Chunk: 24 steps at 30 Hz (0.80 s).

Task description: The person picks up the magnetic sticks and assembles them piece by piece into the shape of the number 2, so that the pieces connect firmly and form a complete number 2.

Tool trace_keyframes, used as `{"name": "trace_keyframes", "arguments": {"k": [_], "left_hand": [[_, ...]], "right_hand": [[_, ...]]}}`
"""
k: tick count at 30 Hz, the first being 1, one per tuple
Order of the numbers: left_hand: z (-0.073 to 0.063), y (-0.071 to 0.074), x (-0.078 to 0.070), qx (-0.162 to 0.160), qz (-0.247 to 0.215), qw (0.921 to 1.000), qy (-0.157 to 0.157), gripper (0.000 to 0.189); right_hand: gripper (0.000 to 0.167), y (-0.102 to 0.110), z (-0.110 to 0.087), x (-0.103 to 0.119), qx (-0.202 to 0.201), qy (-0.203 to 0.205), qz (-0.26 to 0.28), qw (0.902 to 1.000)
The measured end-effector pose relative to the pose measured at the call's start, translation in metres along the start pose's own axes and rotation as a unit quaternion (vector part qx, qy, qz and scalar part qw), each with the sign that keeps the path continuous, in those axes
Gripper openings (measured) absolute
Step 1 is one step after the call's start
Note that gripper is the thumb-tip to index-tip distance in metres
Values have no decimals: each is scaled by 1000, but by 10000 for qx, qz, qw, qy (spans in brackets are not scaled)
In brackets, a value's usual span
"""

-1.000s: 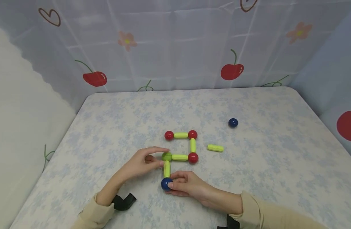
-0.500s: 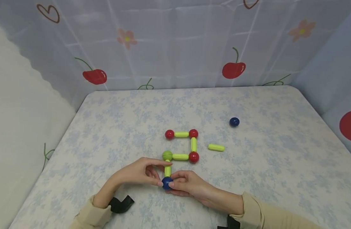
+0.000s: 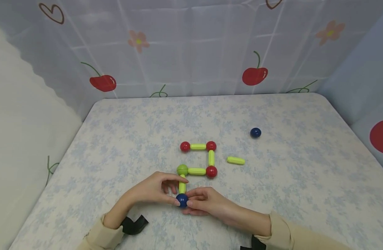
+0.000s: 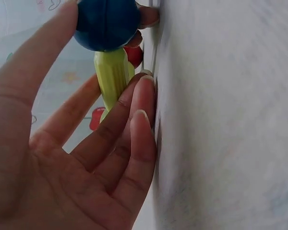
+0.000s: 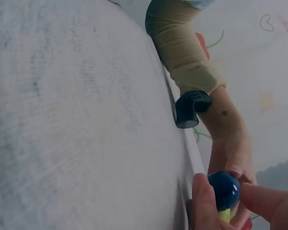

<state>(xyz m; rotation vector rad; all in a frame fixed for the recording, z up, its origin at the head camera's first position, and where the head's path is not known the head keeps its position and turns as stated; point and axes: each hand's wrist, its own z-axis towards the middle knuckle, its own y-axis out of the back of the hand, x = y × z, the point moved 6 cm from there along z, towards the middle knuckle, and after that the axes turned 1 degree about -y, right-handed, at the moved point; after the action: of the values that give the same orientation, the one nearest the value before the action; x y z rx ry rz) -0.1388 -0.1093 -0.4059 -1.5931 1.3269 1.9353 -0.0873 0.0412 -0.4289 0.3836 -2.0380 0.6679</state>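
A shape of yellow-green magnetic rods and balls lies on the table, with red balls at three corners and a green ball (image 3: 182,169) at another. One rod (image 3: 182,187) runs from the green ball toward the near edge and ends in a blue ball (image 3: 182,200). My left hand (image 3: 151,189) has its thumb on the blue ball and its index finger across that rod; the left wrist view shows the other fingers beside the rod. From the right, my right hand (image 3: 211,202) pinches the blue ball between thumb and fingers, as the right wrist view shows.
A loose yellow-green rod (image 3: 236,160) lies right of the shape. Farther back on the right sits another blue ball (image 3: 255,132). The patterned table (image 3: 132,128) ends at a printed curtain (image 3: 191,48) behind.
My left hand has left the green ball and moved nearer, its thumb now on the blue ball. The right thumb has slid slightly toward the ball's right side. The loose pieces stay put.
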Motion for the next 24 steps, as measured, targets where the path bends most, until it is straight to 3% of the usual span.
{"name": "trace_keyframes", "arguments": {"k": [4,7,9,11,13,14,15,16,17,24], "left_hand": [[0,0,2,-53,72,9999,77,55],[1,1,4,-132,98,9997,198,54],[3,1,5,-184,89,9995,237,54],[5,2,6,-239,108,9994,233,54],[8,3,6,-269,149,9993,211,54],[10,3,6,-278,171,9993,194,54],[11,3,6,-287,212,9992,188,54],[13,3,6,-291,264,9991,185,55],[15,3,6,-291,326,9989,185,55],[23,2,5,-333,808,9958,262,61]], "right_hand": [[32,10,-13,6,252,252,-1038,9940],[27,30,-26,22,12,864,-2269,9701],[24,51,-36,40,-657,1447,-3184,9345],[22,75,-47,59,-1581,2006,-3989,8807],[23,99,-57,71,-2437,2272,-4538,8265],[25,110,-60,75,-2737,2338,-4731,8041],[26,119,-61,77,-2948,2333,-4880,7878],[28,127,-62,78,-3045,2314,-4994,7774],[30,133,-61,78,-3067,2279,-5066,7729],[34,146,-48,72,-2806,1890,-5309,7770]]}}
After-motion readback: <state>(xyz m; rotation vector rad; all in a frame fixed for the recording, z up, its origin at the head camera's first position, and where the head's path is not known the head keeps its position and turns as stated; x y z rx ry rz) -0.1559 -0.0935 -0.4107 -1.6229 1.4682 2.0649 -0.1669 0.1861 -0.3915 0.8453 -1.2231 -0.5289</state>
